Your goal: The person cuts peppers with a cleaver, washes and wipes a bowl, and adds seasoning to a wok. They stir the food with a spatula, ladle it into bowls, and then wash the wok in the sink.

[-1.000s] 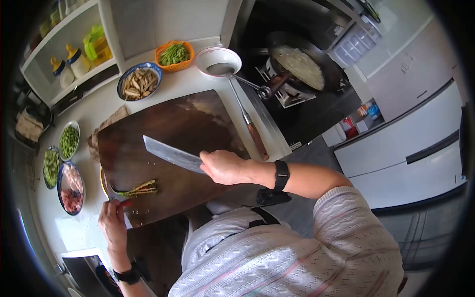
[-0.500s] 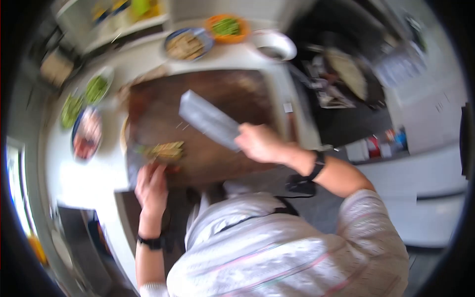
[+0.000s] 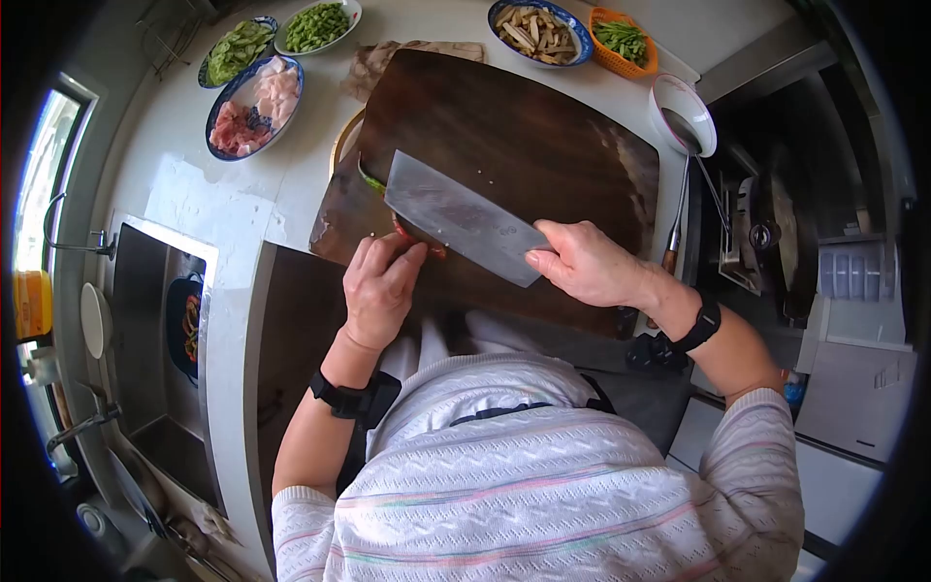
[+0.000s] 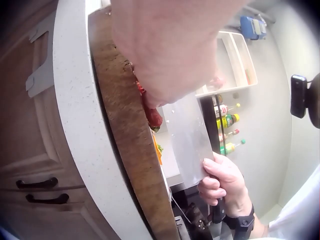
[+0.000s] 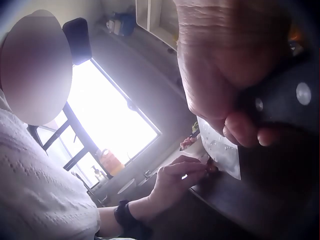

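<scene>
My right hand grips the dark handle of a broad cleaver, its blade slanting over the cutting board. Beside the blade's lower edge, my left hand holds a red chili pepper at the board's near edge, fingers bent around it. A green pepper piece pokes out past the cleaver's far left corner, and the blade hides what lies under it. From the right wrist, the left fingertips appear right by the blade.
Beyond the board stand bowls of meat, chopped greens and pale brown strips, plus an orange basket. A white bowl and a wok are to the right. The sink lies left.
The head view has swung left, bringing the sink into sight. The cleaver has come across toward the left hand and now covers much of the cut peppers. Both hands are closer together.
</scene>
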The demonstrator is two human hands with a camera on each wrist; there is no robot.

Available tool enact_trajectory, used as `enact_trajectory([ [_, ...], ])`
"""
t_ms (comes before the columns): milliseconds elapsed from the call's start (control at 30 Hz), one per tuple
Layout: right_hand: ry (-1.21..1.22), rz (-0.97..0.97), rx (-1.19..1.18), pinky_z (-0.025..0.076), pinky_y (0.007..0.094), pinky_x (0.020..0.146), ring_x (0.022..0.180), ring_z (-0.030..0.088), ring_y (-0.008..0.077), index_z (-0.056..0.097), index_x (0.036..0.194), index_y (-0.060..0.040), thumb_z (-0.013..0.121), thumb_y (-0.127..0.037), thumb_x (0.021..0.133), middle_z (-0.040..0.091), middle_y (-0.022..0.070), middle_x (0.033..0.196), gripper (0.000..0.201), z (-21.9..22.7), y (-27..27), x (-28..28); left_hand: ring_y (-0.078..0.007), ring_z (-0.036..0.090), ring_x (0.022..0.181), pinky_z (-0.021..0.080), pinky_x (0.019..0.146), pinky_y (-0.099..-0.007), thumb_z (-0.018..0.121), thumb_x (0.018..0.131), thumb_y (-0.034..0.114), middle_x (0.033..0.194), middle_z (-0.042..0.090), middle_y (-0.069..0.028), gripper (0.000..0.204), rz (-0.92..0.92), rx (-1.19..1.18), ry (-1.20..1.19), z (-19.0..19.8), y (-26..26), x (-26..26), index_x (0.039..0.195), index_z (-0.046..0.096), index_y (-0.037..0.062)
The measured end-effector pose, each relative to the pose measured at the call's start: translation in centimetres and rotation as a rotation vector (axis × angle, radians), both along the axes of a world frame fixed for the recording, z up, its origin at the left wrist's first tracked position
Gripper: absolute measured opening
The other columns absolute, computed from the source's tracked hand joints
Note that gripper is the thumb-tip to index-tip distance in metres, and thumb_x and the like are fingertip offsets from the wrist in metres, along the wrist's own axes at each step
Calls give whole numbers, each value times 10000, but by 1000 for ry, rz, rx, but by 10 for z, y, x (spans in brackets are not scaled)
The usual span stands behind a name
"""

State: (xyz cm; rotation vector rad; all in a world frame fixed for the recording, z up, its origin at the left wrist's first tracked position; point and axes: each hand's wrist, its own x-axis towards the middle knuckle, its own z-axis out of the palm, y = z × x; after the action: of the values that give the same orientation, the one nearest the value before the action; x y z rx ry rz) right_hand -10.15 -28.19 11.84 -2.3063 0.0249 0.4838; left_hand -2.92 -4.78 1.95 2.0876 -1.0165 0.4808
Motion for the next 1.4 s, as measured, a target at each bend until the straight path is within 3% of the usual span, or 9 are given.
enact_trajectory([
  [333,104,159,-73,421,439,580,653,542,426,445,749,41,513,-183,868,533,247,656,263,2,-4,22,-231,550,696,455,588,-308,678,639,-42,835,591,-68,201,16,-16,-2,-3,-4,3,808,646,62],
  [767,136,159,-88,453,449,634,735,580,428,482,773,60,517,-180,868,575,270,727,261,-10,17,25,-230,560,725,465,604,-307,676,621,-56,825,578,-66,214,20,-19,12,-3,0,1,798,634,56],
  [900,26,80,-51,450,442,611,703,578,423,471,750,51,530,-180,858,572,254,698,261,-17,15,13,-235,553,718,462,605,-311,675,631,-51,817,575,-72,208,20,2,17,-1,-1,2,805,631,55],
  [1067,-207,-114,-31,410,419,470,562,534,408,440,727,5,563,-172,832,506,220,570,240,3,-12,-4,-246,549,710,460,614,-324,675,666,-29,817,580,-77,188,42,51,42,6,-7,4,829,634,55],
  [1167,-430,-284,-230,448,380,483,552,591,306,499,817,-55,612,-174,800,580,114,598,166,-10,-31,-14,-252,555,720,462,623,-333,676,683,-16,817,582,-79,189,84,63,44,8,-12,5,852,641,59],
  [1267,-593,-396,-279,462,344,507,584,597,215,513,860,-110,658,-133,726,616,28,735,199,-36,-40,-21,-248,551,731,466,627,-336,657,713,5,812,568,-68,182,93,55,29,7,-15,5,879,633,75],
  [1400,-612,-386,-427,463,376,609,738,569,251,508,872,-117,680,-134,691,571,46,771,250,-66,-45,-31,-258,562,764,470,659,-343,645,725,2,834,576,-76,176,113,64,51,13,-11,-5,885,631,76],
])
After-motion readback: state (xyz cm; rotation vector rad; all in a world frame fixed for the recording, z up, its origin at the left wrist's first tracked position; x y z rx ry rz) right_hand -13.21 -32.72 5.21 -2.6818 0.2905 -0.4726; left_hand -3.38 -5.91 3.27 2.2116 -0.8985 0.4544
